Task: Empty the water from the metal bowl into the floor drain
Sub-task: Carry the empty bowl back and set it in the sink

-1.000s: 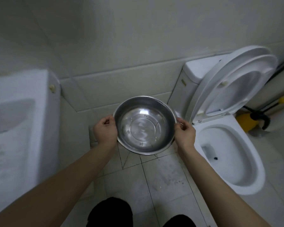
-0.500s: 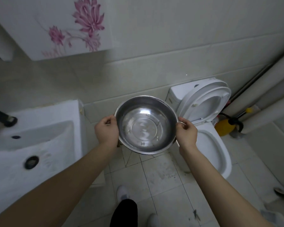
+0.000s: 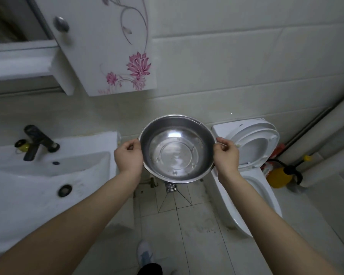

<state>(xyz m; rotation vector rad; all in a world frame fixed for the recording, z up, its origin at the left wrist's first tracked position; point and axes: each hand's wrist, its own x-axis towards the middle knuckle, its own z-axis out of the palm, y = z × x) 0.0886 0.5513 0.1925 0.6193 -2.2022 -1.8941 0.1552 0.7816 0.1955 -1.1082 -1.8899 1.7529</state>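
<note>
A round, shiny stainless-steel bowl is held out at arm's length, gripped at opposite rim edges: the left hand is clamped on the left rim, the right hand on the right rim. The bowl is carried roughly level, above the tiled floor, between the white ceramic washbasin and the white toilet. A thin film of water appears to lie in the bottom; the amount cannot be judged.

The small square metal floor drain is seen just past the bowl's near edge, partly covered by it.

Step judged in hand: positioning before the pour. The bowl would best be lowered close over the drain and tipped slowly over one rim edge, so that splash on tiles and the white shoe is avoided.

No brand, label or legible writing is seen; only pink flowers printed on the white wall cabinet door.
</note>
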